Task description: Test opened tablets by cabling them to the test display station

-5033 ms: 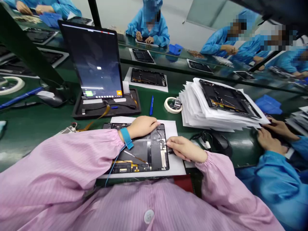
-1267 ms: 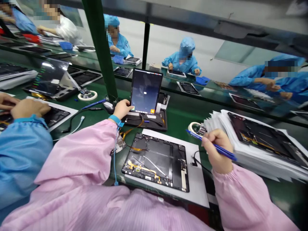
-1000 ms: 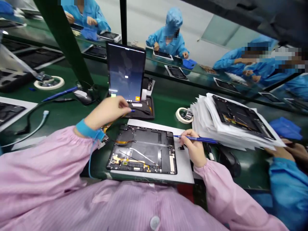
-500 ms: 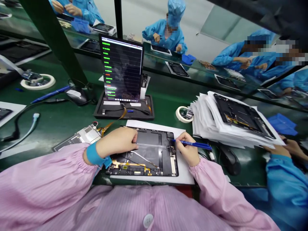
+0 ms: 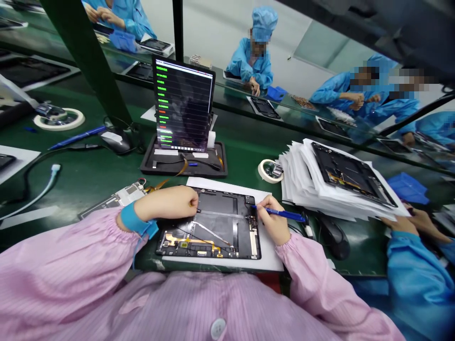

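An opened tablet housing [image 5: 213, 232] lies on a white sheet before me, its flex cables and small boards exposed. My left hand [image 5: 174, 201], with a blue wrist strap [image 5: 133, 220], is closed over the upper left part of the housing. Whatever its curled fingers hold, if anything, is hidden. My right hand [image 5: 272, 220] grips a slim blue pen-like tool [image 5: 286, 214], whose tip meets the housing's upper right area. Between the hands a clear, pale strip [image 5: 222, 215] runs across the housing. Left of it, partly behind my forearm, lies a screen assembly [image 5: 113, 201] with a ribbon cable.
A lit screen [image 5: 183, 106] stands in a black tray [image 5: 218, 166] behind the housing. To the right are a tape roll [image 5: 265, 171], stacked paper [image 5: 298, 184] with another housing [image 5: 355, 175], and a mouse [image 5: 334, 237]. A co-worker's blue sleeve [image 5: 415, 260] is at far right.
My left hand has drawn slightly left along the housing, its fingers more curled. My right hand keeps the blue tool at nearly the same spot. The view has shifted a little.
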`<state>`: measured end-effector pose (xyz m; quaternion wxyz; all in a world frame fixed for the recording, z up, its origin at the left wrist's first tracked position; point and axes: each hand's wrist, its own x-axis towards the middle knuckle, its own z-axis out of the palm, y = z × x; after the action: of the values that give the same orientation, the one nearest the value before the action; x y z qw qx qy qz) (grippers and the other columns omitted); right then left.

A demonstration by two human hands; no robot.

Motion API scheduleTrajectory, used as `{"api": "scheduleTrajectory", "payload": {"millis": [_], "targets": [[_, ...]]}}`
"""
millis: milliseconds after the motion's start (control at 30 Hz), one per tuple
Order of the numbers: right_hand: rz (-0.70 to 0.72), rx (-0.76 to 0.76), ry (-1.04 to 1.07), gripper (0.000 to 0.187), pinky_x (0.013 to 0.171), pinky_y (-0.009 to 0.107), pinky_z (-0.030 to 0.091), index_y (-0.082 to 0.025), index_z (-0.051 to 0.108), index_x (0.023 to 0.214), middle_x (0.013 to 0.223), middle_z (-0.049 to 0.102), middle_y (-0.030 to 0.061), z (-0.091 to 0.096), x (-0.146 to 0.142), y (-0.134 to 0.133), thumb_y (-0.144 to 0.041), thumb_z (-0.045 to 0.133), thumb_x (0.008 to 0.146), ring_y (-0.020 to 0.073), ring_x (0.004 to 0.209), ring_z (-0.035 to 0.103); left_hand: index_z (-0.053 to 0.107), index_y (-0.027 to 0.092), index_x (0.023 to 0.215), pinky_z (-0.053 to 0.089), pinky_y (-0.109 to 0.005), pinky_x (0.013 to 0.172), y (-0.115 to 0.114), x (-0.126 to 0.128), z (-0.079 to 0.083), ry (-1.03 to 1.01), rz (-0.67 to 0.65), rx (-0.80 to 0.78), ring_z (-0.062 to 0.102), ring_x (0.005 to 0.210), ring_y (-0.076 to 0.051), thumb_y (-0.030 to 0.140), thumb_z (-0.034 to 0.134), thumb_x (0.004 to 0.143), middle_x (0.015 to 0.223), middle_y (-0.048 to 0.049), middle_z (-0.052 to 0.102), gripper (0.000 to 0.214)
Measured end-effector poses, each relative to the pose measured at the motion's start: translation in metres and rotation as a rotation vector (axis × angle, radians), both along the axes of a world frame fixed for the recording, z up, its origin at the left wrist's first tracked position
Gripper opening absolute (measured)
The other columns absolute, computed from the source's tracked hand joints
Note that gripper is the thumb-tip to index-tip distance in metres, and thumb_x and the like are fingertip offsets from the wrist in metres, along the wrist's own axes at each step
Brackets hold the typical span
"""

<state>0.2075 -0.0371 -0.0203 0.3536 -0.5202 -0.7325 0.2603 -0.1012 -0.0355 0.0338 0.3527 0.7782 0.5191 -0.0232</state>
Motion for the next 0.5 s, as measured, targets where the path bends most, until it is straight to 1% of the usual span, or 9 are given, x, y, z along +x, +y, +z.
{"api": "scheduleTrajectory", "payload": {"millis": [100,133,200,267,333,400,467,500], "targets": [[0.016,0.045,-0.064,0.017,0.048,0.024,0.037,-0.022,0.040,0.072,0.054,0.046,-0.0052,0.003,0.003,-0.002,-0.025,0.045,0.088,0.0122,0.045,0.045,0.059,0.019,0.063,0.036,-0.023,0.052,0.002,-0.002,-0.002,-0.010,0.017,-0.049,0.053,0.057,-0.013,0.026,0.046,0.066,0.063,0.0004,0.063,0.015],[0.017,0.068,-0.095,0.016,0.050,0.025,0.039,-0.022,0.040,0.074,0.057,0.048,-0.0040,0.006,0.003,-0.001,-0.026,0.042,0.090,0.0129,0.048,0.047,0.058,0.019,0.063,0.036,-0.023,0.051,0.003,-0.002,-0.002,-0.017,0.023,-0.070,0.054,0.056,-0.013,0.027,0.046,0.066,0.063,0.0004,0.064,0.015],[0.035,0.123,-0.186,0.012,0.059,0.028,0.044,-0.021,0.047,0.084,0.070,0.056,0.0007,0.014,-0.001,0.009,-0.028,0.042,0.092,0.0160,0.061,0.054,0.057,0.019,0.064,0.037,-0.022,0.050,0.002,-0.002,-0.001,-0.045,0.033,-0.129,0.057,0.056,-0.014,0.027,0.046,0.066,0.062,0.0001,0.065,0.014],[0.074,0.175,-0.317,0.012,0.076,0.033,0.045,-0.020,0.053,0.096,0.089,0.061,0.0066,0.023,-0.010,0.030,-0.028,0.047,0.090,0.0213,0.082,0.057,0.056,0.019,0.065,0.038,-0.021,0.047,0.001,-0.001,0.001,-0.077,0.054,-0.204,0.057,0.052,-0.013,0.028,0.046,0.067,0.063,-0.0007,0.066,0.014],[0.098,0.214,-0.464,0.018,0.086,0.038,0.041,-0.018,0.058,0.103,0.098,0.060,0.0109,0.029,-0.023,0.058,-0.023,0.049,0.087,0.0269,0.096,0.054,0.055,0.018,0.066,0.037,-0.022,0.044,0.000,0.000,0.002,-0.096,0.081,-0.257,0.056,0.047,-0.013,0.029,0.046,0.067,0.064,-0.0013,0.066,0.014],[0.083,0.244,-0.593,0.026,0.087,0.040,0.040,-0.015,0.058,0.107,0.098,0.060,0.0139,0.031,-0.033,0.085,-0.014,0.047,0.084,0.0297,0.099,0.051,0.055,0.018,0.065,0.036,-0.022,0.044,-0.001,0.001,0.003,-0.094,0.094,-0.239,0.053,0.046,-0.012,0.028,0.045,0.067,0.062,-0.0010,0.064,0.014],[0.027,0.279,-0.689,0.036,0.085,0.040,0.039,-0.013,0.055,0.116,0.105,0.058,0.0160,0.031,-0.036,0.103,-0.009,0.044,0.082,0.0305,0.102,0.050,0.055,0.018,0.063,0.035,-0.022,0.046,-0.002,0.001,0.003,-0.080,0.085,-0.144,0.053,0.050,-0.013,0.027,0.047,0.065,0.060,-0.0005,0.062,0.013],[-0.023,0.298,-0.722,0.040,0.085,0.040,0.039,-0.012,0.051,0.120,0.110,0.056,0.0177,0.031,-0.035,0.108,-0.008,0.044,0.081,0.0314,0.104,0.049,0.056,0.018,0.061,0.035,-0.022,0.048,-0.002,0.002,0.003,-0.074,0.078,-0.097,0.053,0.053,-0.013,0.027,0.047,0.064,0.060,-0.0004,0.062,0.012]]}}
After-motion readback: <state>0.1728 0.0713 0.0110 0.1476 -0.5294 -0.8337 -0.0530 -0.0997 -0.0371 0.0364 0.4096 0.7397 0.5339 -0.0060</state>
